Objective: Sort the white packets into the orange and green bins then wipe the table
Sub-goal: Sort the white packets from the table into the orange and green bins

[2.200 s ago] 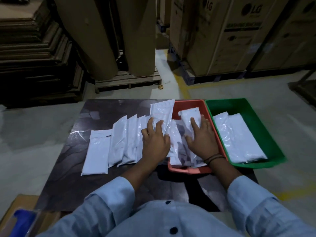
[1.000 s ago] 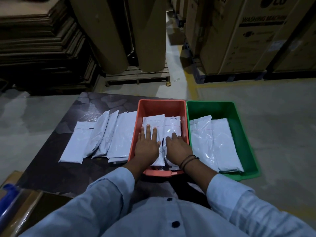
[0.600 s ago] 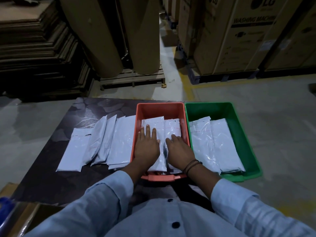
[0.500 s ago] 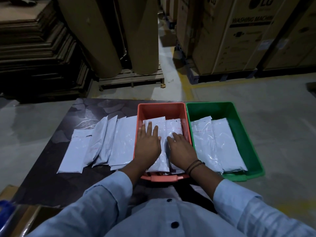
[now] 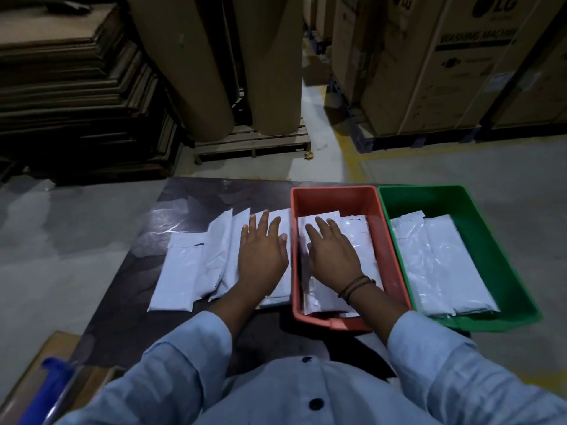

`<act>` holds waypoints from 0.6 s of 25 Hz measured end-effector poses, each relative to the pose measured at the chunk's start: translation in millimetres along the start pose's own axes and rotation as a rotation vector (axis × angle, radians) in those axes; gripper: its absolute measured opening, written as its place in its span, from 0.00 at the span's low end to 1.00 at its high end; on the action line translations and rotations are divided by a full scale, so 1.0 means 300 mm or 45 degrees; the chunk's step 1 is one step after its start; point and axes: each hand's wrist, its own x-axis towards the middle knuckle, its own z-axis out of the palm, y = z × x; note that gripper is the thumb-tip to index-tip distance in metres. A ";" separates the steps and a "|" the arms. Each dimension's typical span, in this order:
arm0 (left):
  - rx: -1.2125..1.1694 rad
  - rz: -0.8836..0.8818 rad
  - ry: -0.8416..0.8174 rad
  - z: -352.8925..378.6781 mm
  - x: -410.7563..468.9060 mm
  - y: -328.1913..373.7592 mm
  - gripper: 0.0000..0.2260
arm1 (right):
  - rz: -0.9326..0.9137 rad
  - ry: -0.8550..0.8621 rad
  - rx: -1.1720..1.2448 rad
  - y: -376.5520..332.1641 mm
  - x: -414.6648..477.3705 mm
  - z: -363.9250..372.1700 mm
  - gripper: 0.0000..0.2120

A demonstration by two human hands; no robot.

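An orange bin (image 5: 343, 196) and a green bin (image 5: 478, 234) stand side by side on the right of the dark table (image 5: 129, 308). White packets (image 5: 365, 237) lie in the orange bin, and my right hand (image 5: 333, 254) rests flat on them with fingers straight. More white packets (image 5: 441, 265) fill the green bin. A row of several overlapping white packets (image 5: 181, 271) lies on the table left of the orange bin. My left hand (image 5: 260, 256) lies flat on the rightmost packets of that row, fingers spread.
Stacked cardboard sheets (image 5: 76, 96) stand at the back left, cardboard rolls on a wooden pallet (image 5: 251, 142) behind the table, large appliance boxes (image 5: 445, 65) at the back right. A blue object (image 5: 46, 391) sits at the near left corner.
My left hand has left the orange bin and moved left onto the packets lying on the table. My right hand stays pressed on the packets in the orange bin.
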 end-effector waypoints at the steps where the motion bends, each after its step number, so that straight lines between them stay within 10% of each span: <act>1: 0.001 -0.026 0.000 -0.012 -0.002 -0.050 0.22 | -0.014 0.014 -0.006 -0.040 0.017 0.002 0.27; 15: 0.024 -0.312 -0.284 -0.027 -0.095 -0.803 0.24 | -0.002 0.110 -0.133 -0.552 0.201 0.124 0.21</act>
